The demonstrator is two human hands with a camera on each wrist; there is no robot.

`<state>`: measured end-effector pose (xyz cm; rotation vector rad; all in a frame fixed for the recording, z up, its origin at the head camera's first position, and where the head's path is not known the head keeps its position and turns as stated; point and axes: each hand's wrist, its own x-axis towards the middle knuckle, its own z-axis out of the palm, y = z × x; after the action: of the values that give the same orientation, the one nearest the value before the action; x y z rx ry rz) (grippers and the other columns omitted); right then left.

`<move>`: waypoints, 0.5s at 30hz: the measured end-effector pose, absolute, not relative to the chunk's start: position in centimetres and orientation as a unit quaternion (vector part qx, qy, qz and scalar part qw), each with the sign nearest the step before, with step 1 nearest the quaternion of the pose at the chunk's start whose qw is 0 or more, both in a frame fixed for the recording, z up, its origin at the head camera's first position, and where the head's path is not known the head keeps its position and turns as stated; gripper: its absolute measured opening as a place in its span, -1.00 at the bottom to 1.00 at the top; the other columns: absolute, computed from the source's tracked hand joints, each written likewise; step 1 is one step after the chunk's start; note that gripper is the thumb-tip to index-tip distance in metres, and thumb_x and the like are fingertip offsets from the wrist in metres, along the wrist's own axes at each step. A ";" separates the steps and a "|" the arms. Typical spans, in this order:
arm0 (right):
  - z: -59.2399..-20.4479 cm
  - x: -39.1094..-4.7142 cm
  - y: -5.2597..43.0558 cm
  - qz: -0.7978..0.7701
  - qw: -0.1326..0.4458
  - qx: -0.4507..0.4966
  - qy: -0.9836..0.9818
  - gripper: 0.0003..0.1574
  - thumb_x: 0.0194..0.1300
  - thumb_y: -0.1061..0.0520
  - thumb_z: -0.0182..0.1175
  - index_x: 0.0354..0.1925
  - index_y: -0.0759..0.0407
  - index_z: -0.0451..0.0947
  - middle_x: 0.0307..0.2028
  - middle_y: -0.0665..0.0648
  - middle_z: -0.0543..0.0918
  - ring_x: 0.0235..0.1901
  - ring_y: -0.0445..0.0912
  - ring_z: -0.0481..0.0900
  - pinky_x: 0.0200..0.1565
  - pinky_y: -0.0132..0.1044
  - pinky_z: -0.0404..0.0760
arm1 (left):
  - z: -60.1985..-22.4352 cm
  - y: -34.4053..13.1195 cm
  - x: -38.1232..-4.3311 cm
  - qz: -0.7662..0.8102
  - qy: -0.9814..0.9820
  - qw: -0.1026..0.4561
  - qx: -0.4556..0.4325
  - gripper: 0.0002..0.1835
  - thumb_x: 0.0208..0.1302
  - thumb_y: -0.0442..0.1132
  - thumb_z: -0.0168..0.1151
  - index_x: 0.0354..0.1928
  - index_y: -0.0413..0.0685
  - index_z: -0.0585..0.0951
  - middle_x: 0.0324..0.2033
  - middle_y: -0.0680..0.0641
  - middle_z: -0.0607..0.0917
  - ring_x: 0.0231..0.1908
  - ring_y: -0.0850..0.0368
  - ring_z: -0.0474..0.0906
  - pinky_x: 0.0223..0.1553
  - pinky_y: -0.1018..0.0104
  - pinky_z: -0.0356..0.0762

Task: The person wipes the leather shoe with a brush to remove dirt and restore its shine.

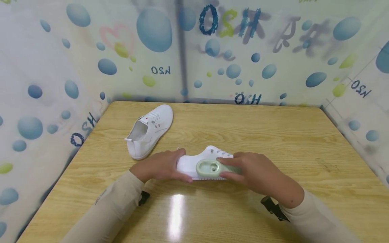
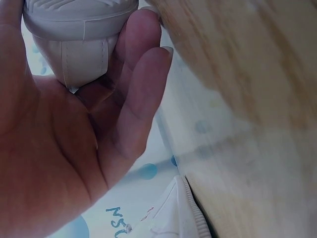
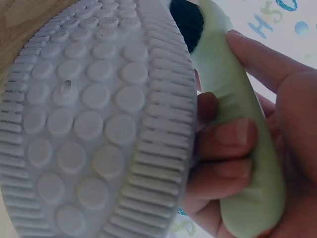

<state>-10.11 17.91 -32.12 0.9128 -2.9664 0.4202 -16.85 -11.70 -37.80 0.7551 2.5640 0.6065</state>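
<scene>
A white sneaker [image 1: 187,164] is held on its side over the table, toe to the right. My left hand [image 1: 164,166] grips it round the heel; the left wrist view shows the heel [image 2: 81,59] between thumb and fingers. My right hand [image 1: 258,170] holds a pale green brush [image 1: 200,168] by its handle, head laid along the side of the sneaker. In the right wrist view, fingers curl round the green handle [image 3: 237,114], and dark bristles [image 3: 188,22] face the shoe, whose studded sole [image 3: 89,121] fills the left part.
A second white sneaker [image 1: 161,126] stands upright at the back left of the wooden table [image 1: 273,131], close beyond my left hand. Walls with blue spots [image 1: 155,30] enclose the back and both sides. Dark wrist straps [image 1: 275,207] sit under the sleeves.
</scene>
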 end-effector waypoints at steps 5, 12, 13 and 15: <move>-31.3 -10.1 18.6 0.130 -0.036 0.272 -0.953 -0.49 0.30 -0.24 0.29 0.16 -0.17 0.64 -0.50 -0.15 0.53 -0.56 -0.27 0.31 -0.51 -0.39 0.32 | -37.8 -11.7 -16.8 0.218 0.916 0.198 0.272 -0.22 -0.16 0.47 0.44 -0.07 0.14 0.40 -0.43 0.10 0.61 -0.45 0.17 0.53 -0.43 0.25 0.46; -31.1 -10.2 18.9 0.143 -0.051 0.264 -0.952 -0.50 0.30 -0.26 0.28 0.16 -0.19 0.64 -0.50 -0.18 0.52 -0.54 -0.27 0.32 -0.48 -0.38 0.33 | -37.8 -11.7 -16.8 0.219 0.916 0.198 0.272 -0.24 -0.15 0.44 0.46 -0.08 0.14 0.40 -0.43 0.10 0.61 -0.45 0.18 0.52 -0.43 0.25 0.45; -31.3 -10.2 18.8 0.144 -0.047 0.266 -0.952 -0.49 0.30 -0.26 0.28 0.16 -0.19 0.64 -0.50 -0.18 0.52 -0.54 -0.27 0.32 -0.48 -0.38 0.33 | -37.8 -11.7 -16.8 0.219 0.916 0.198 0.272 -0.24 -0.15 0.44 0.46 -0.08 0.14 0.40 -0.43 0.10 0.61 -0.45 0.18 0.52 -0.43 0.25 0.45; -31.8 -10.2 18.4 0.147 -0.036 0.272 -0.950 -0.49 0.30 -0.26 0.28 0.17 -0.19 0.63 -0.48 -0.17 0.54 -0.54 -0.27 0.32 -0.47 -0.39 0.34 | -37.7 -11.7 -16.8 0.219 0.916 0.200 0.270 -0.24 -0.15 0.44 0.46 -0.07 0.14 0.40 -0.43 0.10 0.61 -0.45 0.18 0.53 -0.43 0.25 0.46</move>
<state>-10.22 18.42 -31.75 0.8755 -3.0559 0.4739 -16.77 -11.69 -37.68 0.7550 2.5598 0.6122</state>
